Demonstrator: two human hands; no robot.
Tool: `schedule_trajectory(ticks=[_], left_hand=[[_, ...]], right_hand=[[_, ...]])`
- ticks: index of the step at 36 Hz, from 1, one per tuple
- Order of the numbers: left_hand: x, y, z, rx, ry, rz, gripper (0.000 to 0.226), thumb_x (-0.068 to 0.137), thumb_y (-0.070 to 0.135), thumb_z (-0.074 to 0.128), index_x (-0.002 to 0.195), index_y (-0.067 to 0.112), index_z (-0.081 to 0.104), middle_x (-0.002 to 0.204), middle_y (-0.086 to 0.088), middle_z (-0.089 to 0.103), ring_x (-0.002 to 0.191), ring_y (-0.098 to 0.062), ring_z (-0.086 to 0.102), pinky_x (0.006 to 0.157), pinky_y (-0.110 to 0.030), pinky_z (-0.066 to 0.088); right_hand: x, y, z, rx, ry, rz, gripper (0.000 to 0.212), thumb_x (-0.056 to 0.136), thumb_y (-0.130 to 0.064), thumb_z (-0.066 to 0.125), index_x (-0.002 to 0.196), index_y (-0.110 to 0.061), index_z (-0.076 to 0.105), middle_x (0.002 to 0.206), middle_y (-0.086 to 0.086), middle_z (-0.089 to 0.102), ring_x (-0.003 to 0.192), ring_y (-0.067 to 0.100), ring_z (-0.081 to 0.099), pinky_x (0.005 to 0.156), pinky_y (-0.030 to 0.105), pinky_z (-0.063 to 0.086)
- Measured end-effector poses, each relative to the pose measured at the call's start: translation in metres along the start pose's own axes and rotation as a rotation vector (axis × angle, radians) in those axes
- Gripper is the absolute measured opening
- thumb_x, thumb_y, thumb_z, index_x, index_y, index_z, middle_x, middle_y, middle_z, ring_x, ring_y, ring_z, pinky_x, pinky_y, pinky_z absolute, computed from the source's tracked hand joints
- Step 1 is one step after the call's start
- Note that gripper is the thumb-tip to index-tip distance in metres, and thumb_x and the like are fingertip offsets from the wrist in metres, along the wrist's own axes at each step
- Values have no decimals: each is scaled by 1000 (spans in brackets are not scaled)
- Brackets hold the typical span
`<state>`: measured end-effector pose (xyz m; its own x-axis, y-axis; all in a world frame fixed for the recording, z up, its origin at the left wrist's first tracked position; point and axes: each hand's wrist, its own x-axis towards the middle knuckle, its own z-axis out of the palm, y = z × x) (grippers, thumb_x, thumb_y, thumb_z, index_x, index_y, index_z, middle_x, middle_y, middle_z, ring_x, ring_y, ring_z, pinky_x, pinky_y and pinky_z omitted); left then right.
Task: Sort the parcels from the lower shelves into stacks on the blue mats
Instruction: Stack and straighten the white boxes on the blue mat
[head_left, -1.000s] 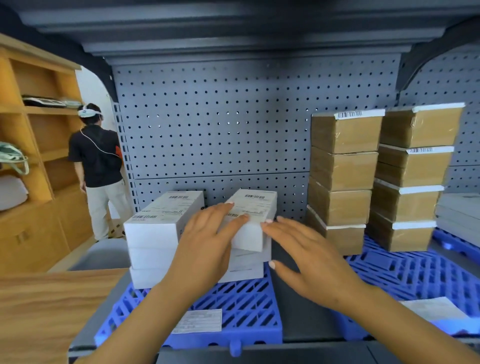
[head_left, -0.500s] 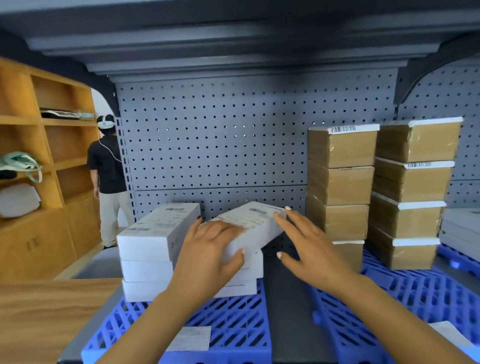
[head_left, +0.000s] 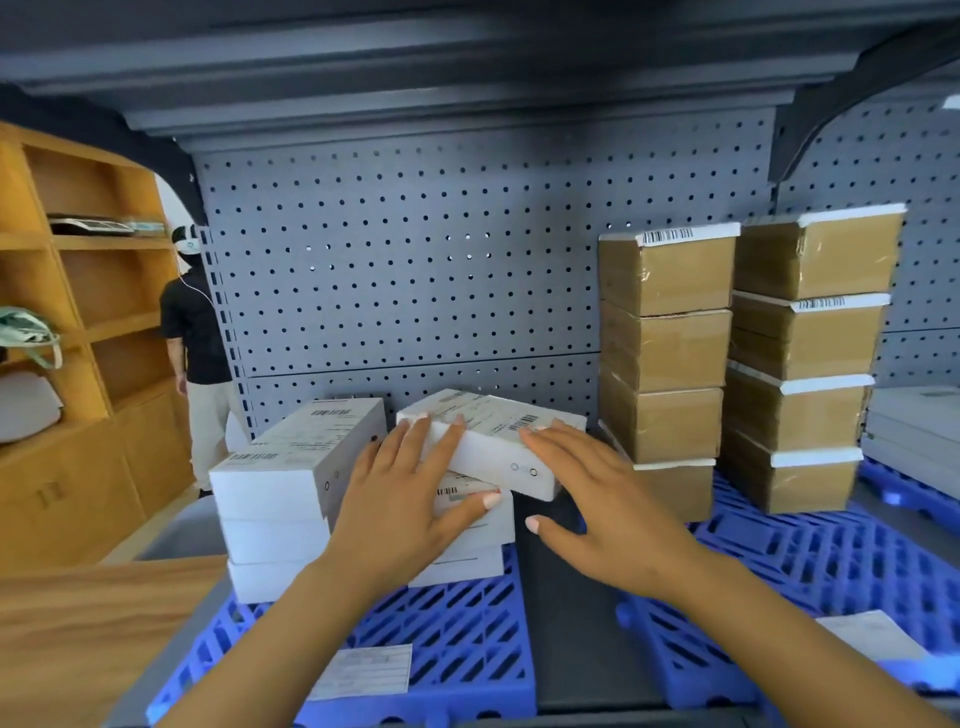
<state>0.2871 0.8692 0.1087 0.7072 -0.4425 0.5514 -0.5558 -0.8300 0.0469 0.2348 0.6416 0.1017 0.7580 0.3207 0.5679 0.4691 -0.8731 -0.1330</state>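
**White parcel askew on left-mat stack, both hands flat on it**

The top white parcel (head_left: 483, 441) lies skewed across the right-hand white stack (head_left: 472, 535) on the left blue mat (head_left: 457, 639). Its barcode label faces up. Its right end overhangs the stack toward the dark gap between the mats. It cannot be told whether it rests fully on the parcel beneath or is partly raised.

The left hand (head_left: 410, 499) lies on the parcel's near left corner. Its fingers are straight and spread over the top face. The thumb stretches out to the right over the label of the parcel below.

The right hand (head_left: 587, 493) lies on the parcel's right end. Its fingers are straight and close together on the top face. The thumb is held wide and touches nothing. Neither hand curls round the parcel.

Just beside, on the same mat, the left-hand white stack (head_left: 296, 483) stands three parcels high and squared up. A paper label (head_left: 363, 670) lies near the mat's front edge.

On the right blue mat (head_left: 831, 561) two stacks of brown parcels (head_left: 665, 353) stand side by side against the pegboard (head_left: 415, 260), each four high. Further right, pale grey parcels (head_left: 914, 431) lie stacked on another blue mat.

To the left stands wooden shelving (head_left: 78, 364). A person in a black top (head_left: 195, 338) stands near it, back turned.
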Motion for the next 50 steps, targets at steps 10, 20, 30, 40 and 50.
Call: schedule_trajectory(ticks=[10,20,30,40,50], left_hand=[[1,-2,11,-242,51,116,82,77,86,34,145,42,25,155,1,28,143,-19,24,115,-46,27],[-5,-2,4,-302,58,53,71,81,70,44,141,35,33,144,9,40,129,-13,39,102,-30,39],[-27,-16,8,-406,45,-80,68,96,41,47,146,51,1,119,8,51,86,-3,52,74,-21,40],[-25,-24,10,-568,-23,-65,80,86,38,66,142,52,10,125,16,53,93,-1,59,77,-17,49],[-24,-27,16,-679,-91,-93,104,83,16,73,136,65,-2,128,23,49,100,1,58,84,-25,53]], right_hand=[[0,-21,-3,162,1,-59,74,94,-39,54,145,-46,1,152,-28,3,142,-7,-2,114,16,6],[10,-6,11,33,26,103,73,87,-50,49,150,-33,19,158,-8,12,146,11,-1,114,25,5],[25,-27,23,8,-60,11,79,92,-36,58,150,-36,4,159,-8,4,145,11,-9,112,27,10],[35,-32,28,19,-96,-26,84,90,-27,60,150,-37,3,159,-9,1,145,10,-11,115,30,13],[26,-22,37,296,-64,203,105,81,-38,73,143,-55,-10,155,-8,22,136,13,32,106,36,39]])
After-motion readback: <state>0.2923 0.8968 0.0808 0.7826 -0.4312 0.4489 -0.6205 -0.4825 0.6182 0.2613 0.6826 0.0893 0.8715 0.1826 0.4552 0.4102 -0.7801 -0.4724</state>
